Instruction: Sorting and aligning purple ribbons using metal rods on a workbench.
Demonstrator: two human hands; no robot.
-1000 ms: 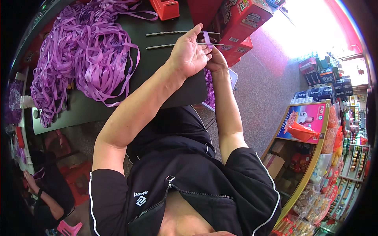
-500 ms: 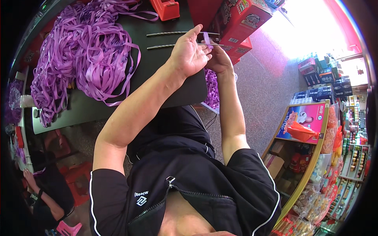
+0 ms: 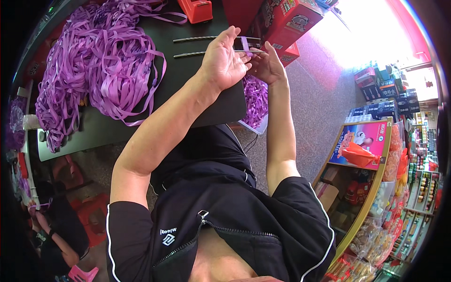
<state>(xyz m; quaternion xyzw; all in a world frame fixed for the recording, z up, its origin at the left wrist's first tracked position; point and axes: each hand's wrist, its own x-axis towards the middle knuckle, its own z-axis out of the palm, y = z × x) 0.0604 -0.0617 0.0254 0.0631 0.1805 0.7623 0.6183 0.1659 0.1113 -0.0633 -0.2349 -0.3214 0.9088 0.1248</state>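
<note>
Holds the left hand (image 3: pixel 224 60) palm showing near the table's (image 3: pixel 202 110) right edge, with fingertips close to the purple strip (image 3: pixel 244 44) spanning two twisted metal rods (image 3: pixel 190 54); cannot tell whether gripping it. Holds the right hand (image 3: pixel 269 67) just beyond that edge, with thumb apart from fingers; cannot tell its grip either. Has heaped purple ribbons (image 3: pixel 120 70) toward the table's left edge, and a red object (image 3: pixel 197 11) near its far edge.
</note>
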